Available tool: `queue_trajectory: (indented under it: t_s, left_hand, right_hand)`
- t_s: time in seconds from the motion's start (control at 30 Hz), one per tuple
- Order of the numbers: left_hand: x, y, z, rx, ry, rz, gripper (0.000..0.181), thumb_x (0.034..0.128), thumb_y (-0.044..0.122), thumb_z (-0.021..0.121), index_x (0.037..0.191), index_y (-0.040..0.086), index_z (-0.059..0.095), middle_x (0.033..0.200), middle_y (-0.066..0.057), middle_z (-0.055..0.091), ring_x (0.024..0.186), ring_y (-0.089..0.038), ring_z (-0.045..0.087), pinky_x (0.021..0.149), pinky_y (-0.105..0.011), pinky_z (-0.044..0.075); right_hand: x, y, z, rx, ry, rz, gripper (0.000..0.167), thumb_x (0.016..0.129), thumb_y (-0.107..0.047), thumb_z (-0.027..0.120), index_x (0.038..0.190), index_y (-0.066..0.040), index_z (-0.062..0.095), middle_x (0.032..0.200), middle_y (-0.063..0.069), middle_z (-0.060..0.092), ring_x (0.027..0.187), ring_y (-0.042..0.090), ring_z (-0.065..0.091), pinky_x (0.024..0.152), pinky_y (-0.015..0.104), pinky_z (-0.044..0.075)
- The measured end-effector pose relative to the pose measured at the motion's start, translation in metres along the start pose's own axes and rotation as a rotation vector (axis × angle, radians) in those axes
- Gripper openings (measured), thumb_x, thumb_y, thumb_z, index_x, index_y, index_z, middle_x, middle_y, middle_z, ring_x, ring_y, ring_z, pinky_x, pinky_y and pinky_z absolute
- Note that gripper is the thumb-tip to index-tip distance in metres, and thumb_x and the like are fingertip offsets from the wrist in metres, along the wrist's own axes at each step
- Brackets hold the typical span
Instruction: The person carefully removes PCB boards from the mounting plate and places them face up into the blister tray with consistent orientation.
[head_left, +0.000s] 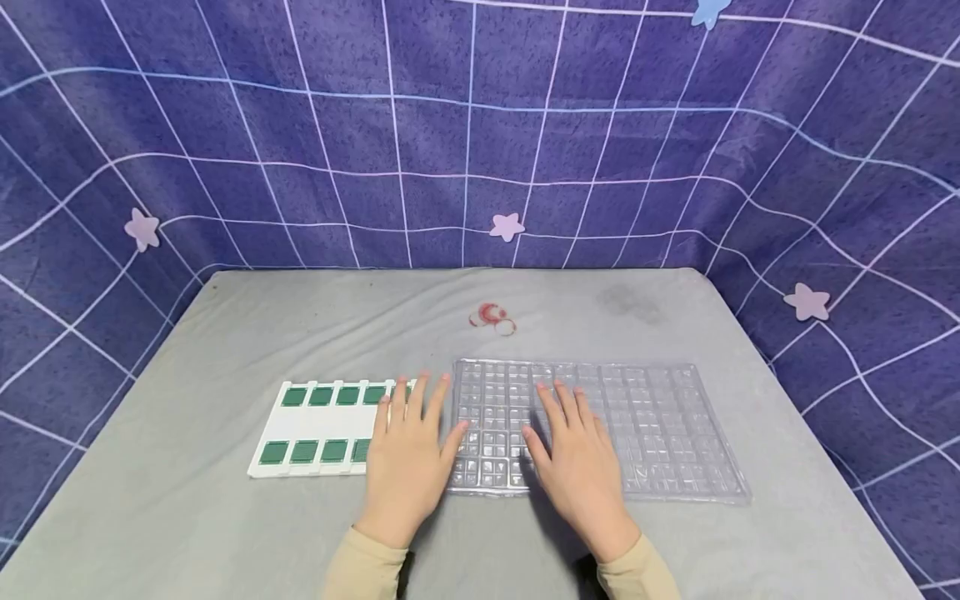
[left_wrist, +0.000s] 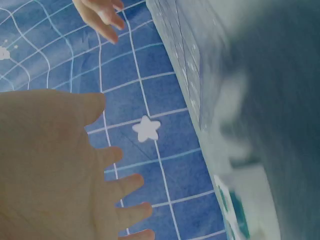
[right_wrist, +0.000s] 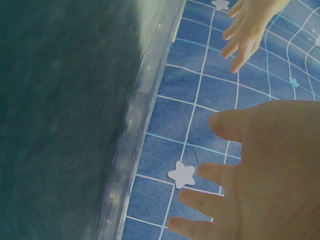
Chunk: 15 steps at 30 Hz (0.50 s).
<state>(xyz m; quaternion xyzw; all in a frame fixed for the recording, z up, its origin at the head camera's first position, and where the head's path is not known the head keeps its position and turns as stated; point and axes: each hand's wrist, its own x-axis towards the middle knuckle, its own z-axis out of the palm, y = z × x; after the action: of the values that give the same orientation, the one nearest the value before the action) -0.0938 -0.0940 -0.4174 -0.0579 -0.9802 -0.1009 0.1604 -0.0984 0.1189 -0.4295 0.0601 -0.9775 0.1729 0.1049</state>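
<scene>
My left hand (head_left: 407, 462) is held palm down with fingers spread, over the right end of a white panel (head_left: 322, 425) and the gap beside it. Two rows of green squares (head_left: 303, 452) line that panel; the hand hides some at its right end. Above a clear plastic tray (head_left: 675, 429) with a grid of small compartments hangs my right hand (head_left: 581, 467), its fingers straight and apart. Both wrist views show the palms raised off the surface, with nothing held: the left palm (left_wrist: 50, 165) and the right palm (right_wrist: 270, 170).
A grey cloth (head_left: 187, 417) covers the table under both items. Red ring-shaped marks (head_left: 491, 317) lie on the cloth behind the tray. Dark blue curtains (head_left: 435, 142) with white grid lines and star shapes enclose the table at the back and sides.
</scene>
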Motion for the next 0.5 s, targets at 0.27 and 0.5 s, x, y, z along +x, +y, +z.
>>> queue_trajectory:
  t_s: [0.27,0.5]
  left_hand:
    - [-0.003,-0.036,-0.010,0.077,-0.015,-0.010,0.059,0.1018,0.035,0.060,0.156,0.017,0.043,0.157,-0.015,0.047,0.148,-0.042,0.040,0.123,-0.057,0.034]
    - [-0.008,-0.078,-0.023,0.078,0.089,-0.050,0.046,0.0993,0.017,0.057,0.144,0.007,0.055,0.142,-0.021,0.058,0.135,-0.045,0.050,0.114,-0.061,0.040]
  right_hand:
    - [0.001,0.000,-0.001,0.020,-0.021,0.009,0.063,0.103,-0.047,0.055,0.158,-0.020,0.040,0.162,0.011,0.042,0.150,0.039,0.038,0.117,0.062,0.040]
    - [0.001,-0.001,-0.002,0.027,-0.040,0.014,0.063,0.103,-0.046,0.055,0.158,-0.020,0.040,0.162,0.012,0.042,0.151,0.039,0.037,0.118,0.062,0.039]
